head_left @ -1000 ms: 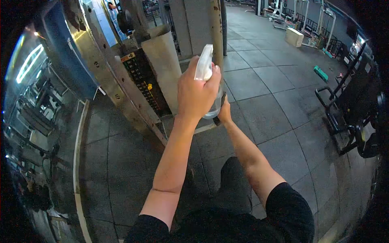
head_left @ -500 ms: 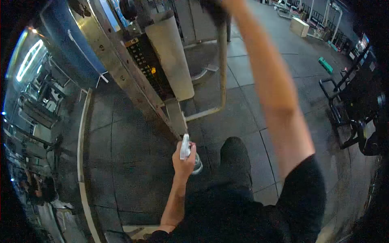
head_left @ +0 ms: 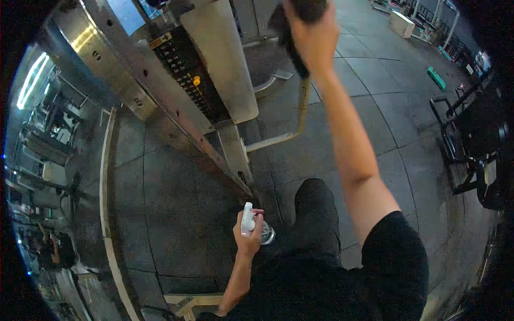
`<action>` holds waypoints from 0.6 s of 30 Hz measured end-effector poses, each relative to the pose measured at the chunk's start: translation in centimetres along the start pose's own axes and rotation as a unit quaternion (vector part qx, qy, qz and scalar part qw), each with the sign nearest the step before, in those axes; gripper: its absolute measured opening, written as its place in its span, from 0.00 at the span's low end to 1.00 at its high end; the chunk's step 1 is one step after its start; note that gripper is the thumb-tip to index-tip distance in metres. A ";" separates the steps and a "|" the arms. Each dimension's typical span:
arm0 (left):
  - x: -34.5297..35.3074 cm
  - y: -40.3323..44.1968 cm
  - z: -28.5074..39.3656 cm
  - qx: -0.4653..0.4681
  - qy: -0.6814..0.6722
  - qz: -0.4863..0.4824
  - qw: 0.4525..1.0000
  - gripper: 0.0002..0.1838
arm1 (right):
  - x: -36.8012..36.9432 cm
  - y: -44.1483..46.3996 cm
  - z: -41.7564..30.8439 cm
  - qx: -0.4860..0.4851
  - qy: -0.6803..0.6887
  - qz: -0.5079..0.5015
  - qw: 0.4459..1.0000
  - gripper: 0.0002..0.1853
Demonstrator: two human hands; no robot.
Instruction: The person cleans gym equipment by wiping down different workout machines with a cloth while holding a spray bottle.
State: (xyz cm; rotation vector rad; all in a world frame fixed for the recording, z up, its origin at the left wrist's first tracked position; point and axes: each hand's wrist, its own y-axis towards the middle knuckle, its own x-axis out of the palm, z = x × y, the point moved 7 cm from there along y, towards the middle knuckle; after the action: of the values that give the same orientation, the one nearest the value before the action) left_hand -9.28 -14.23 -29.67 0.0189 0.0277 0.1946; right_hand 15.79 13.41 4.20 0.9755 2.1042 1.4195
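Low in front of my body, my left hand (head_left: 247,241) is wrapped round a clear spray bottle (head_left: 268,235) with a white trigger head (head_left: 247,220). My right hand (head_left: 319,45) is raised at the top of the view. It is closed on a dark cloth (head_left: 293,51) that hangs beside its fingers, against a dark rounded pad (head_left: 309,6) of the gym machine. Part of the pad is cut off by the upper edge. Below the cloth, a bent metal bar (head_left: 303,109) runs down to the machine's frame.
The weight machine's steel upright (head_left: 155,101) slants across the left, beside a numbered weight stack (head_left: 184,80) with a yellow pin (head_left: 196,81). A mirror (head_left: 48,176) stands at far left. Black gym equipment (head_left: 466,144) and a green roller (head_left: 436,78) lie to the right.
My right hand and the cloth have come lower into view at the pad. My left hand and the spray bottle sit slightly lower and further right. The view has shifted a little.
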 end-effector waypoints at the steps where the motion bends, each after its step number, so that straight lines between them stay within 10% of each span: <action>1: -0.1 -0.3 0.2 -0.023 0.017 0.002 1.000 0.06 | -0.1 -3.8 2.4 0.054 0.011 -0.014 0.998 0.26; 12: -2.8 -3.3 -0.4 -0.024 0.064 -0.001 0.998 0.06 | -1.5 -27.1 15.5 0.330 -0.015 -0.206 0.921 0.29; 18: -5.1 -3.0 -0.8 -0.002 0.039 0.036 0.999 0.05 | 1.1 -0.5 2.4 0.028 -0.009 -0.090 0.995 0.31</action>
State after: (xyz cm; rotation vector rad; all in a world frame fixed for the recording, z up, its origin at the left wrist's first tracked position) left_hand -13.77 -18.20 -30.40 0.0088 0.1039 0.2676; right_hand 16.53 15.58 2.88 0.7930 2.1687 1.2642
